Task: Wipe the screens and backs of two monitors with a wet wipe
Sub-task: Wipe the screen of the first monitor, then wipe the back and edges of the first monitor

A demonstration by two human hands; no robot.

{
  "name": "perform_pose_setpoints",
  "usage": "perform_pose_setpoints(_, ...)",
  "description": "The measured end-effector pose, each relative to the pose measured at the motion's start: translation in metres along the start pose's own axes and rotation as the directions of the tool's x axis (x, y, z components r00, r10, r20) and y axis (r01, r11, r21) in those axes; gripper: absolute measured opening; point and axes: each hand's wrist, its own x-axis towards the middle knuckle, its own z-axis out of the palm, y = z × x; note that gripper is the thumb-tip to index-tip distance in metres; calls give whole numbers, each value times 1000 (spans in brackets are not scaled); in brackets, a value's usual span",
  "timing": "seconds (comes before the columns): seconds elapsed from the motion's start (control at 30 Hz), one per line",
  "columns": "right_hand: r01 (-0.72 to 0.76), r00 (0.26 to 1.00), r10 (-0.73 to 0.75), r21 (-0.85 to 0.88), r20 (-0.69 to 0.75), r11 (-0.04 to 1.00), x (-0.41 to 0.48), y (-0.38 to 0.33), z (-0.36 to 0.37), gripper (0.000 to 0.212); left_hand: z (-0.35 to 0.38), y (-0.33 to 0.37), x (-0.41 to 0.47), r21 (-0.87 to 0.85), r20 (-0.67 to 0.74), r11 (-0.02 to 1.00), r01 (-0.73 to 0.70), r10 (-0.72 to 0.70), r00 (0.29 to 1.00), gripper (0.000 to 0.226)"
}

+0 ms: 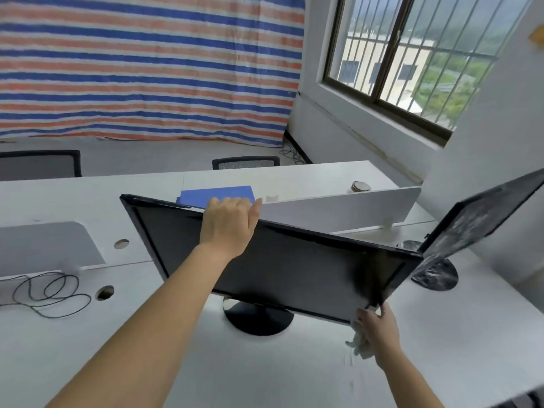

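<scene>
Two monitors on worktop (206, 363): middle monitor (279, 266) mid-worktop, right monitor (482, 219) near right edge. Left hand (229, 228) curls over middle monitor's top edge; right hand (379, 331) clutches wipe (357, 343) against its lower right corner.

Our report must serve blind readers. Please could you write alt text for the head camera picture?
A person's left hand holds the top edge of a black monitor on a white desk, while the right hand holds a crumpled wet wipe at its lower right corner. A second monitor stands to the right.
</scene>
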Motion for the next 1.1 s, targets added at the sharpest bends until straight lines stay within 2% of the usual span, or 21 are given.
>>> perform_pose_setpoints(0.1,32,999,-32,-63,-3,998,-32,-2,-7,22,1,23,-4,-47,-18,985,164,-165,986,61)
perform_pose_setpoints(0.17,48,999,-49,-69,0,996,-44,-1,-13,11,-7,45,-14,-203,-30,935,290,-302,953,78)
perform_pose_setpoints(0.27,64,997,-60,-127,40,990,-49,11,-21,11,-18,79,-35,-469,31,707,530,-587,809,99)
perform_pose_setpoints(0.33,105,993,-94,-168,70,980,-51,17,-30,18,-20,97,-46,-540,137,561,627,-676,724,111)
perform_pose_setpoints(0.4,139,987,-121,-190,106,972,-56,16,-38,18,-18,113,-54,-532,193,539,653,-674,714,122)
perform_pose_setpoints(0.5,213,960,-159,-238,229,947,-62,17,-54,32,-15,138,-60,-501,265,521,691,-667,696,131)
perform_pose_setpoints(0.6,278,905,-167,-248,390,928,-65,27,-70,55,-13,159,-61,-484,321,495,721,-666,673,119)
perform_pose_setpoints(0.7,278,822,-154,-151,549,949,-62,38,-85,62,-13,167,-64,-451,301,491,745,-703,645,100)
perform_pose_setpoints(0.77,235,766,-125,-94,630,967,-59,50,-97,60,-17,168,-68,-393,280,528,753,-711,645,90)
perform_pose_setpoints(0.87,155,791,-142,29,595,987,-57,55,-100,50,-29,155,-74,-349,311,580,736,-670,675,82)
perform_pose_setpoints(0.97,16,799,-121,180,589,984,-50,59,-99,31,-40,144,-87,-389,367,574,721,-621,693,63)
perform_pose_setpoints(1.03,-39,789,-98,209,606,977,-43,59,-94,29,-47,132,-97,-427,394,570,702,-582,712,52)
perform_pose_setpoints(1.1,-73,767,-80,212,636,975,-39,59,-85,29,-57,120,-102,-439,467,567,697,-518,716,57)
